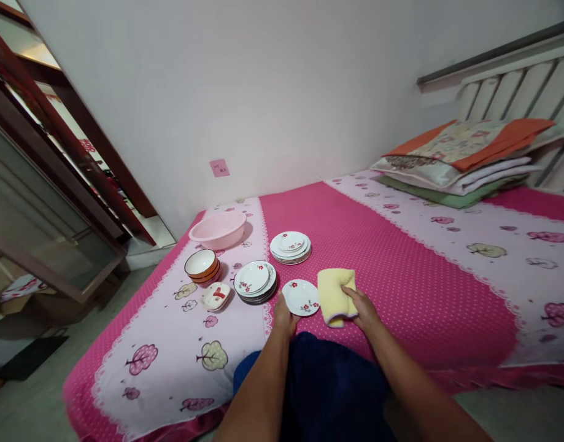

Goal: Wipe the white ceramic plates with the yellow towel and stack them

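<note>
A white plate with red flowers [301,298] is gripped at its left lower edge by my left hand [284,318]. A folded yellow cloth [336,297] is in my right hand [362,308], just right of the plate, with the thumb on top and the other fingers hidden beneath. Left of my left hand stands a stack of flowered plates [256,282] with dark-rimmed ones below. Beyond the held plate sits another stack of white plates [291,247].
On the bed cover [378,245] at left are stacked brown-sided bowls [202,266], a small squarish dish [216,296] and a pink basin [218,229]. Folded bedding and pillows [470,153] lie at the far right. A wall [286,92] runs behind the bed.
</note>
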The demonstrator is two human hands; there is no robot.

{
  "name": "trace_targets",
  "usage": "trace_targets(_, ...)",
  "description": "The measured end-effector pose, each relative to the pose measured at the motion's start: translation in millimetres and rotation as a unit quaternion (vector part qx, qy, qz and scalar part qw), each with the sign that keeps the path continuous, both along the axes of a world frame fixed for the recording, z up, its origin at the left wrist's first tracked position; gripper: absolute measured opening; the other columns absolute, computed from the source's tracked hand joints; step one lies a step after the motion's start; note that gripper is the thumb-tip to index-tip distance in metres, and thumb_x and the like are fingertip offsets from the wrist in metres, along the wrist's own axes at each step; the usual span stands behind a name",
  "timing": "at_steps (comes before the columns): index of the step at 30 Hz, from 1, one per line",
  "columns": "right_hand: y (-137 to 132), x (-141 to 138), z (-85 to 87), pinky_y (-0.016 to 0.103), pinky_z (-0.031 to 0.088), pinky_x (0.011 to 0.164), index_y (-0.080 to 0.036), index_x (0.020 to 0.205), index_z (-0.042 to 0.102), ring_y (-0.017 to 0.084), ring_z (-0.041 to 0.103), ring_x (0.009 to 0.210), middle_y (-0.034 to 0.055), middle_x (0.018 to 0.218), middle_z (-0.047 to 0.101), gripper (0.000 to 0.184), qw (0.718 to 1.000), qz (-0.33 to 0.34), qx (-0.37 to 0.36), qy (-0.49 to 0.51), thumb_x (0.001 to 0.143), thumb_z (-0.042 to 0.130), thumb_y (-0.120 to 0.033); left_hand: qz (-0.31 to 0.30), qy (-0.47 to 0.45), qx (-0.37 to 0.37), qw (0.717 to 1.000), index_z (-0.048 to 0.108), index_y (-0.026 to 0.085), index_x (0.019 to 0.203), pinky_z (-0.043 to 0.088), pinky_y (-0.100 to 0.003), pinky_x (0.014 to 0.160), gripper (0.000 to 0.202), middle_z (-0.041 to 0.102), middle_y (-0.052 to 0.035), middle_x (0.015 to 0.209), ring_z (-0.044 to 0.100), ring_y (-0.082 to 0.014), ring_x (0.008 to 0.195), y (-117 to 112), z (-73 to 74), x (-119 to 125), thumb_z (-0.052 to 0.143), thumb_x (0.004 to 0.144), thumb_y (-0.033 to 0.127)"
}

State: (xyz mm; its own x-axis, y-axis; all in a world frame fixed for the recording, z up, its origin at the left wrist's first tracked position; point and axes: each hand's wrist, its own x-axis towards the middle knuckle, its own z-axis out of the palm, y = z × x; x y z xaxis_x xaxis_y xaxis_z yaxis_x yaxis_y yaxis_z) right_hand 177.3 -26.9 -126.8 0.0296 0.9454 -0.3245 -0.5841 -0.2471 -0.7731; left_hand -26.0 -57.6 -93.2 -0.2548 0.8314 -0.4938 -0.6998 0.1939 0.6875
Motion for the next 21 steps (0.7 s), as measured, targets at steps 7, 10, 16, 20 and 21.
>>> trace_targets(7, 11, -9, 0.5, 0.041, 0.06, 0.084, -0.017, 0.125, 0.062, 0.022, 0.068, 0.101, 0.0085, 0.123, 0.066, 0.033, 0.998, -0.026, -0.042, -0.029, 0.098, 0.065, -0.035, -0.006, -0.029, 0.029, 0.999, 0.06, 0.018, 0.127, 0.058, -0.047, 0.089, 0.039, 0.064, -0.0101, 0.127, 0.066, -0.0241, 0.106, -5, 4.1, 1, 0.062, 0.096, 0.042)
trace_targets(10, 13, -12, 1.4, 0.042, 0.059, 0.085, -0.017, 0.126, 0.062, 0.022, 0.067, 0.102, 0.0087, 0.124, 0.065, 0.033, 0.997, -0.041, -0.054, -0.026, 0.098, 0.065, -0.035, -0.01, -0.026, 0.037, 0.999, 0.061, 0.018, 0.126, 0.057, -0.047, 0.09, 0.04, 0.066, -0.0103, 0.125, 0.067, -0.0239, 0.105, -7, 5.0, 1, 0.06, 0.097, 0.045)
trace_targets(16, 16, -11, -1.7, 0.043, 0.059, 0.087, -0.017, 0.126, 0.062, 0.023, 0.067, 0.104, 0.0088, 0.125, 0.065, 0.034, 0.997, -0.039, -0.061, -0.007, 0.097, 0.065, -0.035, -0.016, 0.042, 0.072, 0.996, 0.068, 0.016, 0.119, 0.058, -0.042, 0.089, 0.04, 0.075, -0.0145, 0.118, 0.073, -0.0255, 0.103, -11, -3.1, 0, 0.047, 0.102, 0.045)
trace_targets(20, 34, -6, 1.2, 0.044, 0.059, 0.088, -0.017, 0.127, 0.061, 0.024, 0.067, 0.105, 0.0093, 0.127, 0.064, 0.035, 0.997, -0.034, -0.062, 0.027, 0.098, 0.064, -0.036, -0.005, 0.166, 0.105, 0.981, 0.073, 0.017, 0.109, 0.054, -0.041, 0.098, 0.034, 0.076, -0.0142, 0.114, 0.069, -0.0284, 0.111, -13, -3.6, 3, 0.054, 0.098, 0.043)
trace_targets(21, 40, -5, 3.6, 0.044, 0.059, 0.088, -0.017, 0.128, 0.061, 0.023, 0.067, 0.105, 0.0093, 0.127, 0.064, 0.035, 0.997, -0.037, -0.052, 0.04, 0.098, 0.064, -0.036, 0.0, 0.204, 0.107, 0.973, 0.074, 0.017, 0.101, 0.052, -0.041, 0.101, 0.031, 0.076, -0.0143, 0.11, 0.068, -0.0296, 0.113, -12, -2.4, 4, 0.055, 0.097, 0.041)
